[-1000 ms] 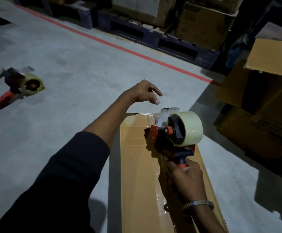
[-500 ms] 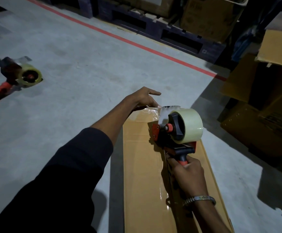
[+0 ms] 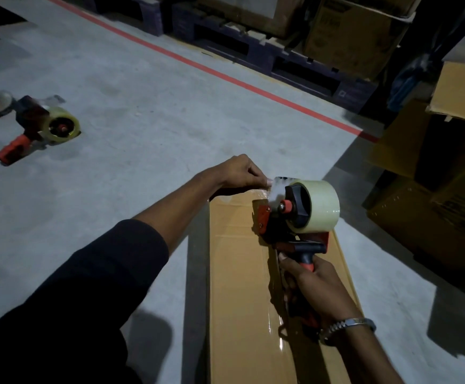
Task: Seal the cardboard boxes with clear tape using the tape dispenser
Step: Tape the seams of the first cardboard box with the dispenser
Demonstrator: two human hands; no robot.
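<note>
A long flat cardboard box (image 3: 237, 273) lies on the concrete floor, with a glossy strip of clear tape running along its top. My right hand (image 3: 313, 289) grips the red and black handle of a tape dispenser (image 3: 295, 217) that carries a large roll of clear tape, held over the box's far end. My left hand (image 3: 239, 173) reaches across and pinches the loose tape end at the dispenser's front, just above the box's far edge.
A second tape dispenser (image 3: 37, 128) lies on the floor at the left. A red floor line (image 3: 198, 65) runs diagonally in front of dark pallets (image 3: 253, 48) with boxes. Open cardboard boxes (image 3: 447, 167) stand stacked at the right.
My left hand came down from hovering open over the box's far end and now pinches the tape end at the dispenser. The dispenser stays nearly in place.
</note>
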